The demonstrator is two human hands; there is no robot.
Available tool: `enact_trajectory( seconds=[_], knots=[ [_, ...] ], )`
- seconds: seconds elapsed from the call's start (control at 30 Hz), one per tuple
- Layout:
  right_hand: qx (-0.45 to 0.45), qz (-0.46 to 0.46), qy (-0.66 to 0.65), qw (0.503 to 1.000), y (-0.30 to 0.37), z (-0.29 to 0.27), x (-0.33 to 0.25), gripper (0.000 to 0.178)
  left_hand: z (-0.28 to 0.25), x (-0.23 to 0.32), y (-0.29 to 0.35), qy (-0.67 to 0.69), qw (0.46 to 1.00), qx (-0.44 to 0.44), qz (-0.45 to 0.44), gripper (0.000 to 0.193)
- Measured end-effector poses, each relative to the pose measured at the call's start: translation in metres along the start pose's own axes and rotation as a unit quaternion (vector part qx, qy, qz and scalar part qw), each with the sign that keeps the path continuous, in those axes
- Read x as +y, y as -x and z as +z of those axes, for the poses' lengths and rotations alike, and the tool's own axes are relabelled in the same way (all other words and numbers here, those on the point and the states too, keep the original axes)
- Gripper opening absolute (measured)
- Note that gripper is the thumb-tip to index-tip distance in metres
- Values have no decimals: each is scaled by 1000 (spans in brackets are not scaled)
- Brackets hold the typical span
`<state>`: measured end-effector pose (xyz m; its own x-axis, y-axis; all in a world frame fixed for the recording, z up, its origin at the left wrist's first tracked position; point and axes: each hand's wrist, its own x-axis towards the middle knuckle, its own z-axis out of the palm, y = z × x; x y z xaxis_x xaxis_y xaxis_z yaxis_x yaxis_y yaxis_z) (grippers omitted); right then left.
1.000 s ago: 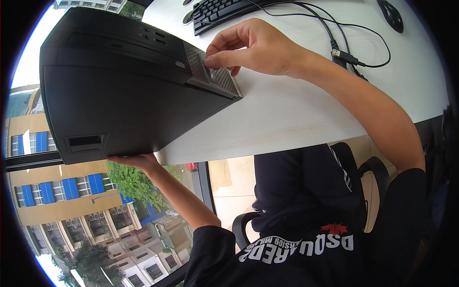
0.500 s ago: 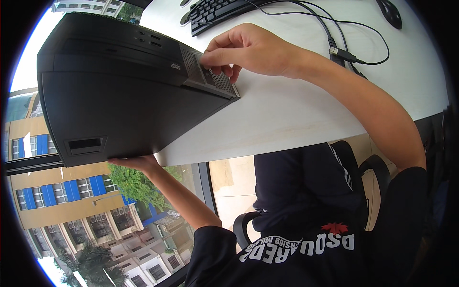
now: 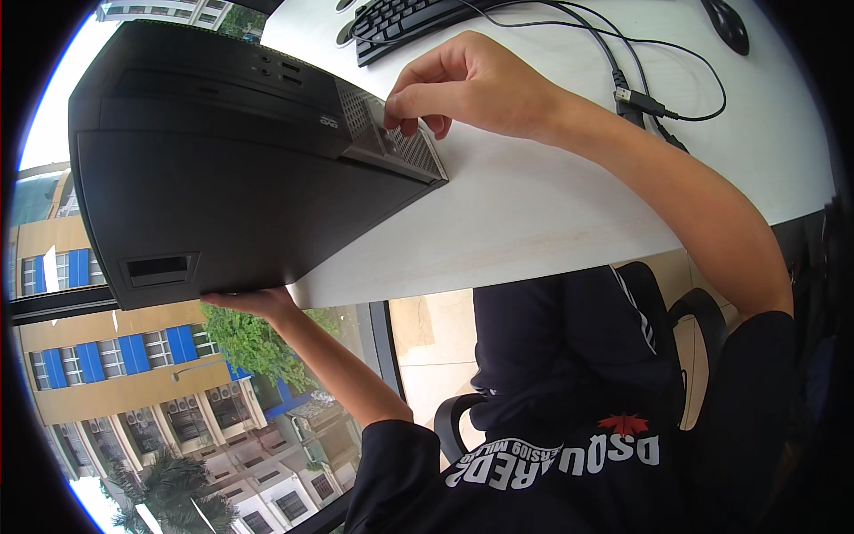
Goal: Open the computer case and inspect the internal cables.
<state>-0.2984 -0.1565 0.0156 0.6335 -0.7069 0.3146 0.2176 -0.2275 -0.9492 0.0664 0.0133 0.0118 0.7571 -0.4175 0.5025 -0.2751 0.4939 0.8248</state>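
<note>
White smooth-topped table with straight near edge (image 3: 534,205). Below near edge, pale beige tiled floor (image 3: 431,334), thin joints between tiles. Black office chair with curved armrests (image 3: 698,307) at near edge. Beyond left edge, large glass window with dark frame (image 3: 67,301). Outside, tan building with blue panels between windows (image 3: 67,409); leafy green tree (image 3: 253,347) past near left corner; dark green palm (image 3: 178,485) farther off. Bright white sky (image 3: 58,111), daylight across tabletop.
</note>
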Motion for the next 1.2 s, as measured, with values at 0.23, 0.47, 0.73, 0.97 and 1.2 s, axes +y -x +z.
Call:
enact_trajectory(
  seconds=[0.23, 0.47, 0.73, 0.97, 1.2],
  knots=[
    [18, -21, -7, 1000, -1, 1, -3, 20, -2, 5, -3, 6, 1000, -3, 0, 89],
    [24, -22, -5, 999, 1, 0, -3, 20, 2, 3, 0, 2, 1000, 0, -2, 89],
    [23, -60, 7, 998, -2, -2, -3, 25, 3, 2, -5, 12, 1000, -8, -8, 93],
    [51, -212, 200, 955, 3, 4, -2, 80, 1, 5, 1, 25, 998, 58, -27, 88],
    [12, -157, 225, 962, 14, 18, 8, 112, -33, 28, 11, -119, 986, 80, 80, 72]
  ],
)
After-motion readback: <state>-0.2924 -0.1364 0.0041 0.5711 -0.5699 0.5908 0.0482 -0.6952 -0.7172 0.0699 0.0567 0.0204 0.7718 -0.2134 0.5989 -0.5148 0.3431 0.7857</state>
